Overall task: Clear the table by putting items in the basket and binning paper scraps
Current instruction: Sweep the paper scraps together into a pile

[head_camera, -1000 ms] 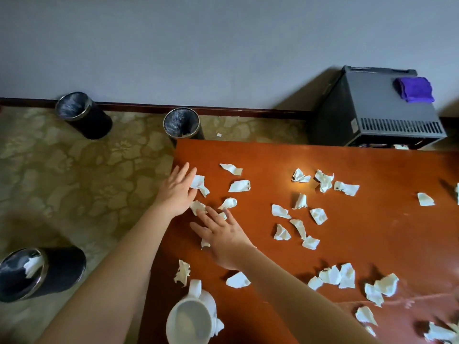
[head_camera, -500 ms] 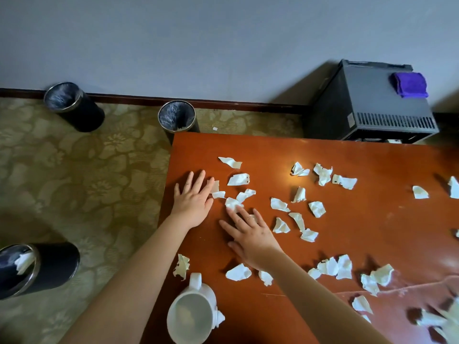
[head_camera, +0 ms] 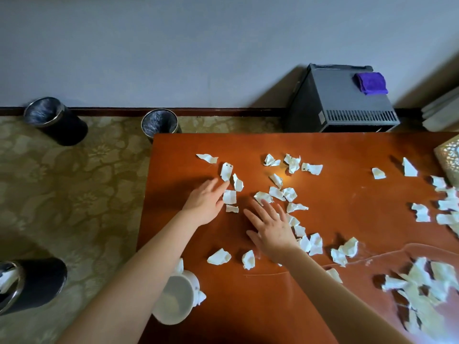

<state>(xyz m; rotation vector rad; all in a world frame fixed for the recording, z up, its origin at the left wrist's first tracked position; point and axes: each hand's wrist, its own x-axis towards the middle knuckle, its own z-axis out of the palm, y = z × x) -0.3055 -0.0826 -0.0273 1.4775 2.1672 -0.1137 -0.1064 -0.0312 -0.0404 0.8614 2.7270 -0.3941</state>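
Bins: near bin (head_camera: 24, 284) on the carpet (head_camera: 74, 194) holds white paper; wall bin (head_camera: 56, 120) and corner bin (head_camera: 160, 122) show dark liners.
Cup: white cup (head_camera: 175, 297), mouth up, at the table's near-left edge, one scrap touching its side.
Table edge: the far-left corner of the table (head_camera: 347, 150) overlaps the corner bin; bare wood lies between the left hand (head_camera: 206, 201) and the left edge.
Paper scraps: paper scraps (head_camera: 314, 169) are strewn over the tabletop, thickest at the right.
Left hand: flat, fingers straight, tips touching a square scrap (head_camera: 229, 196).
Right hand: right hand (head_camera: 272, 228) is palm down, fingers spread, tips at a crumpled scrap (head_camera: 263, 196); more scraps lie just beside its outer edge.
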